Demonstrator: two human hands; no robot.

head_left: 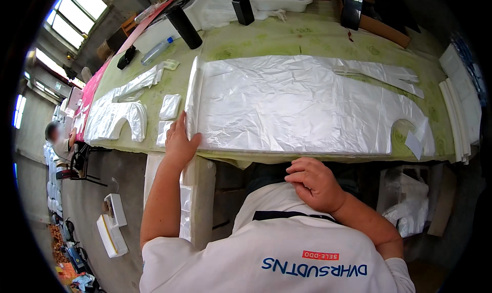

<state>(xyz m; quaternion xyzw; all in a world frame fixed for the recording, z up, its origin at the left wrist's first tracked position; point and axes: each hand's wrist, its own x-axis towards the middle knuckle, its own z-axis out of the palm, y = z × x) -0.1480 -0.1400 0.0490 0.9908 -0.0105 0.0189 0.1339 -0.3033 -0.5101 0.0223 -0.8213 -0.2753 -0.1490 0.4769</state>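
A large sheet of shiny, translucent white plastic film (271, 106) lies flat before me, with strap-like ends and a curved cutout at its right. Along its left side runs a narrow white strip (192, 95), apparently a folded or rolled edge. My left hand (180, 142) rests open by this strip's near end, fingers stretched forward. Under or beside those fingers is a small folded film packet (163, 133); a second packet (170, 107) lies just beyond. My right hand (315, 183) is at my waist, off the table, fingers loosely curled, with nothing visible in it.
More cut film (115, 113) lies at the left of the green-patterned tablecloth (266, 42). Farther back are a black cylinder (183, 27), a clear bottle (156, 51) and a black box (243, 10). White rolls (455, 118) line the right edge. Another person (61, 142) sits far left.
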